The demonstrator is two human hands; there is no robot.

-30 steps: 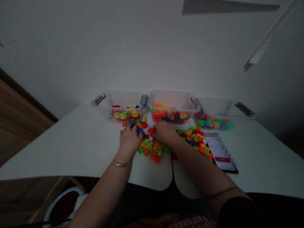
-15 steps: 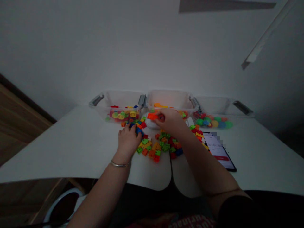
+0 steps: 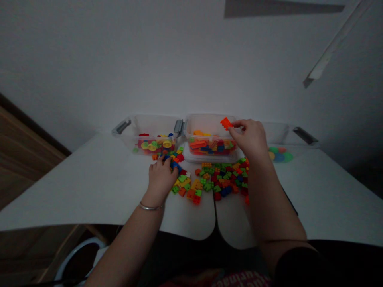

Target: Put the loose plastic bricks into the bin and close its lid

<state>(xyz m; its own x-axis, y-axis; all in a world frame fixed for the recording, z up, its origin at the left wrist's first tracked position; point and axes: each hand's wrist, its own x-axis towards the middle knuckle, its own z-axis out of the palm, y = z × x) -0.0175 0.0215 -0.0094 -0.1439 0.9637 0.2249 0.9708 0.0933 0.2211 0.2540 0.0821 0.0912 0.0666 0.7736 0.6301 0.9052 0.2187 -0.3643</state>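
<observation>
My right hand (image 3: pixel 249 137) pinches an orange building block (image 3: pixel 226 123) between thumb and fingertips, held up over the right part of the middle clear plastic box (image 3: pixel 211 119). That box has orange, red, blue and yellow blocks inside. At the left of the loose pile, my left hand (image 3: pixel 161 175) rests low with its fingers curled round a blue building block (image 3: pixel 174 164), partly hidden by the fingers. Small loose blocks (image 3: pixel 224 175) in green, red, orange, yellow and blue spread between my arms.
The left clear box (image 3: pixel 155 123) holds mixed coloured pieces, several with round yellow ends. Behind my right forearm, the right clear box (image 3: pixel 299 145) contains round coloured pieces. A phone (image 3: pixel 291 204) is mostly covered by that arm. The white tabletop (image 3: pixel 119 187) has a gap at its front.
My right hand has moved right and up with the orange block, uncovering the middle box's front and now covering most of the phone. My left hand stays in place.
</observation>
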